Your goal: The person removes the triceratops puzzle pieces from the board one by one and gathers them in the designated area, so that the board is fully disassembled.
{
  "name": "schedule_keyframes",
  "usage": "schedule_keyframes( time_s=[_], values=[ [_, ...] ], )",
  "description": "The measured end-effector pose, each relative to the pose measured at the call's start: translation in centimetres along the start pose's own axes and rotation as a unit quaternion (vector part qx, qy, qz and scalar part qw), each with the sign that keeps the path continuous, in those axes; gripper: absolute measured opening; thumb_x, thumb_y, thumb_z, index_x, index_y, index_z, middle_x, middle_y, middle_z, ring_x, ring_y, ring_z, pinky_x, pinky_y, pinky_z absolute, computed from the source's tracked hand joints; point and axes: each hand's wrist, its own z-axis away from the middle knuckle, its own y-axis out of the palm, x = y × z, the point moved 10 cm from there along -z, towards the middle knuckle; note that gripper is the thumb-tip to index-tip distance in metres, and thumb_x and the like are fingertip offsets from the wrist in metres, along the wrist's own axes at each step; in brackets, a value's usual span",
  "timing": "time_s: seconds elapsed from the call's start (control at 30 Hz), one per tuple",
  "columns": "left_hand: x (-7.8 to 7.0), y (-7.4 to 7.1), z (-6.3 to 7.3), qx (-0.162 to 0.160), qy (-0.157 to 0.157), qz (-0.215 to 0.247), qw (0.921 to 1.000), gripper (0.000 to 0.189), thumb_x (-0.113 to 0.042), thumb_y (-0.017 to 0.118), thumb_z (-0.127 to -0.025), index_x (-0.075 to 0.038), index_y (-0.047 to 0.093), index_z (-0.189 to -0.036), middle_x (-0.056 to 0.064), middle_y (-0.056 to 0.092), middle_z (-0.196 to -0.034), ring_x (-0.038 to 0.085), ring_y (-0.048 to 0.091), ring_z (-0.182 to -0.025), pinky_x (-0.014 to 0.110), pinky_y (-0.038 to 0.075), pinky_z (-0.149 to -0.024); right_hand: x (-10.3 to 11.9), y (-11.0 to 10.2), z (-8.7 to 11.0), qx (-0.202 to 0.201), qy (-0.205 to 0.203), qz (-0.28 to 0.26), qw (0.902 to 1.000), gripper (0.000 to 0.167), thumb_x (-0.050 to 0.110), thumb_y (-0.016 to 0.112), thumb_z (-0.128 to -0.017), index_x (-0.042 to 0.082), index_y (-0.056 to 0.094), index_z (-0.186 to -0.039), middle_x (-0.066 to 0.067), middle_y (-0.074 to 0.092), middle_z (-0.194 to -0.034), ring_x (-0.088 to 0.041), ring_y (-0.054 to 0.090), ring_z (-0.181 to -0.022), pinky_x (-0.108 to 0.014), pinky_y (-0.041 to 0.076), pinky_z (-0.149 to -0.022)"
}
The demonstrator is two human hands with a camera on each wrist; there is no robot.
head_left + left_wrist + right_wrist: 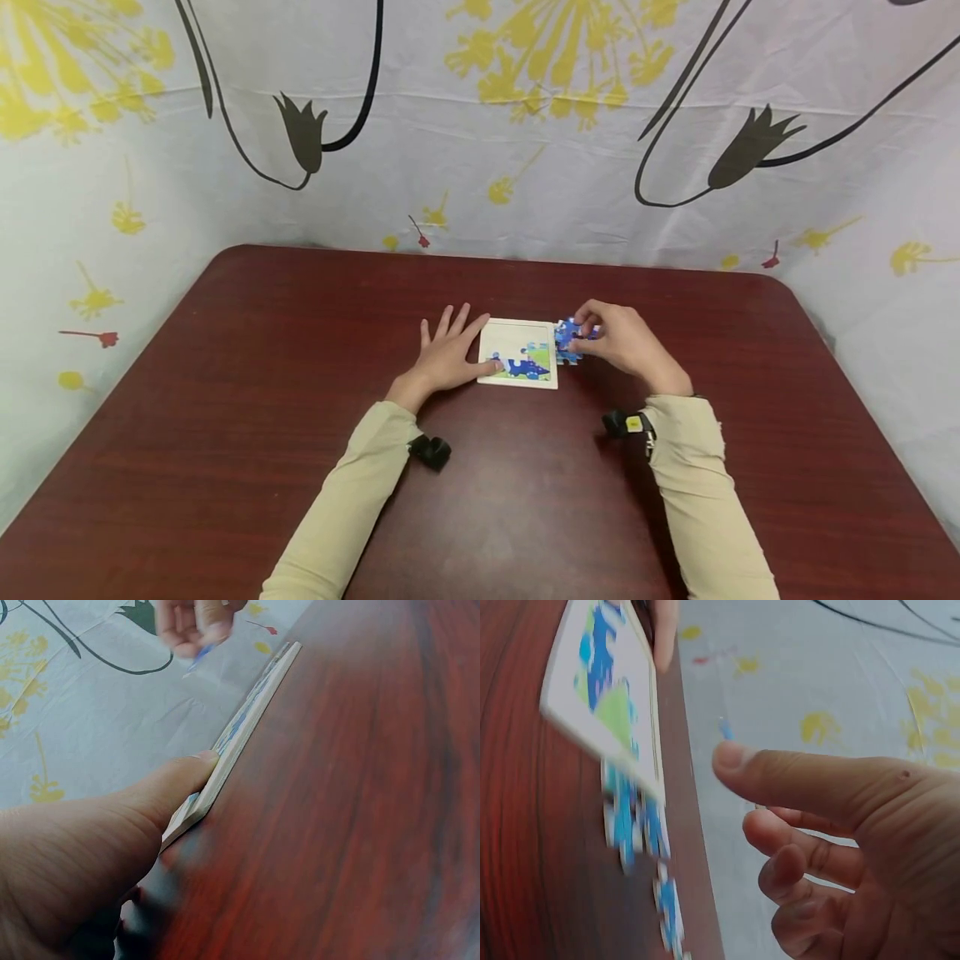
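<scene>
The left hand [447, 360], fingers spread, rested its thumb on the square pale wooden puzzle tray [502, 336]; right of the tray, by loose blue jigsaw pieces [567, 335], the right hand [624, 340] pinched a small blue piece [725, 729], apparently selected, next needing alignment.

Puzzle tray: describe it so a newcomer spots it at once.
On the dark red-brown table, look toward the far side, between the left hand and the right hand. There lies the puzzle tray, squarish with a pale rim. Unlike the loose blue pieces by its right edge, it is one framed board, its pale base partly bare.
</scene>
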Motion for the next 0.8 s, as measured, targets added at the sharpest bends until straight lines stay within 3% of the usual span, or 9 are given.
schedule_keyframes(
  time_s=[0.27,0.47,0.8],
  values=[
    [0.2,0.0,0.0,-0.002,-0.002,-0.003,1.0000,0.087,-0.060,0.058,-0.082,-0.024,0.020,-0.150,0.009,0.005,-0.155,0.030,-0.006,-0.140,0.059,-0.009,-0.103,-3.3,-0.7,1.6,0.032,0.030,0.004,0.9990,0.027,0.014,0.077,-0.075,0.003,0.062,-0.095,-0.006,0.060,-0.081,-0.019,0.055,-0.068,-0.034,0.043,-0.065],
    [0.1,0.2,-0.1,-0.002,-0.001,-0.005,1.0000,0.087,-0.061,0.058,-0.081,-0.023,0.020,-0.150,0.009,0.006,-0.155,0.031,-0.005,-0.140,0.059,-0.009,-0.104,-4.0,0.0,1.9,0.065,0.044,0.006,0.9969,0.026,0.011,0.075,-0.077,0.001,0.060,-0.095,-0.006,0.059,-0.080,-0.020,0.052,-0.072,-0.035,0.041,-0.066],
    [0.0,0.0,0.0,-0.002,-0.002,-0.005,1.0000,0.088,-0.060,0.059,-0.081,-0.023,0.020,-0.150,0.009,0.006,-0.155,0.031,-0.005,-0.140,0.059,-0.009,-0.103,-4.9,0.6,1.9,0.075,0.048,0.011,0.9959,0.026,0.009,0.074,-0.077,-0.001,0.061,-0.097,-0.007,0.061,-0.081,-0.022,0.056,-0.076,-0.037,0.044,-0.069]
  ],
)
